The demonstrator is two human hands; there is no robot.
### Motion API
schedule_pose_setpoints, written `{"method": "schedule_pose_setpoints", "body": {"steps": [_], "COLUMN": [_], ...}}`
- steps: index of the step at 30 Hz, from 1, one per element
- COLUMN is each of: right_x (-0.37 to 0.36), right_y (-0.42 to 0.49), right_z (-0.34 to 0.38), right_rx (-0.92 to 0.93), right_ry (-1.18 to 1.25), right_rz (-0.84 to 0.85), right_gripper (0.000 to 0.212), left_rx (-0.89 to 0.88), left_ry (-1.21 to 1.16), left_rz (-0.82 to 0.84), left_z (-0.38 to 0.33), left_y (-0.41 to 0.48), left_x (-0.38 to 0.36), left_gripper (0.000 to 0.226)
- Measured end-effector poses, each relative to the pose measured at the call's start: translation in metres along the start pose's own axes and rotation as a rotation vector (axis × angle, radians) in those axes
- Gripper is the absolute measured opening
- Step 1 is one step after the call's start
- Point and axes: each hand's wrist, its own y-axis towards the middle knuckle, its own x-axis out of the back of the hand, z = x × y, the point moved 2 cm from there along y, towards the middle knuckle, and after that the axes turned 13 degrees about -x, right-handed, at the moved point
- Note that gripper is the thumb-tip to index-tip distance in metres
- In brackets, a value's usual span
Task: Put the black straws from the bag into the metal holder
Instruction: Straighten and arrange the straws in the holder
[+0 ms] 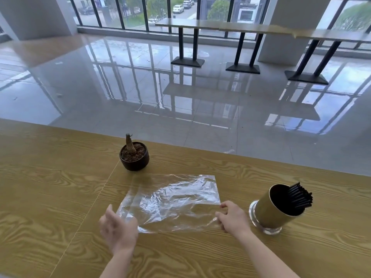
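Note:
A clear plastic bag [170, 199] lies flat and crumpled on the wooden table, with no straws visible inside it. My left hand [118, 230] hovers at the bag's near left corner, fingers spread, slightly blurred. My right hand [230, 216] rests at the bag's near right corner, fingertips touching or pinching its edge; I cannot tell which. To the right stands the metal holder [269, 213], a shiny gold-toned cup on a round base. A bundle of black straws [300, 197] leans against its right rim, tips sticking out.
A small dark pot [134, 157] with soil and a bare stump stands behind the bag. The wooden table [50, 197] ends just beyond the pot, over a glossy tiled floor. Long high tables [241, 28] stand by the far windows.

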Motion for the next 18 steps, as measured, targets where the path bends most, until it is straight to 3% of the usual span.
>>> {"method": "schedule_pose_setpoints", "body": {"steps": [2,4,6,8,14,18], "right_x": [-0.003,-0.007,-0.01,-0.014,-0.019,-0.004], "right_y": [0.0,-0.002,-0.005,-0.009,-0.019,-0.023], "right_z": [0.001,0.003,0.005,0.004,-0.001,-0.018], "right_rx": [0.008,0.026,0.067,0.117,0.237,0.269], "right_ry": [-0.026,-0.091,-0.196,-0.323,-0.618,-0.509], "right_rz": [0.0,-0.002,-0.031,-0.053,-0.084,-0.182], "right_gripper": [0.038,0.044,0.048,0.052,0.039,0.035], "left_rx": [-0.274,-0.485,-0.574,-0.567,-0.595,-0.724], "left_ry": [0.19,0.298,0.398,0.46,0.562,0.493], "left_rz": [0.049,0.239,0.518,0.658,0.704,0.68], "left_z": [-0.009,-0.022,-0.028,-0.025,-0.025,-0.063], "left_y": [-0.008,-0.018,-0.031,-0.04,-0.046,-0.053], "left_x": [-0.005,-0.018,-0.038,-0.055,-0.069,-0.078], "left_gripper": [0.077,0.065,0.059,0.056,0.057,0.062]}}
